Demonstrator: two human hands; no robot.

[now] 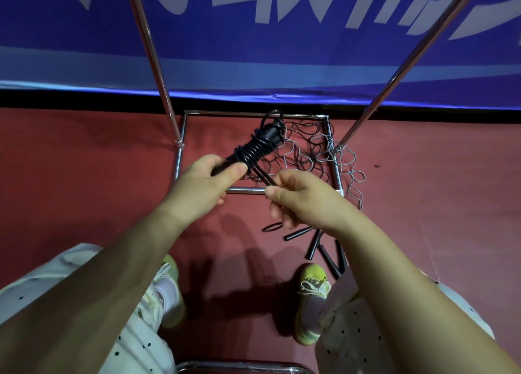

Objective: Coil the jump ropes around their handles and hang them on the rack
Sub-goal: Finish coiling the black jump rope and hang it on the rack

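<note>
My left hand (205,180) grips the lower end of a pair of black jump rope handles (255,148) with black rope coiled tightly around them, tilted up and away from me. My right hand (298,196) pinches the loose strands of that black rope (266,177) just below the coils. Beyond the hands, a tangle of black and grey ropes (310,151) lies on the red floor inside the rack's base. Several loose black handles (318,247) lie on the floor under my right wrist.
The rack's chrome base frame (180,148) forms a rectangle on the floor, with two chrome poles (152,55) rising left and right. A blue banner (253,49) lines the wall behind. My feet in yellow-green shoes (311,294) stand below.
</note>
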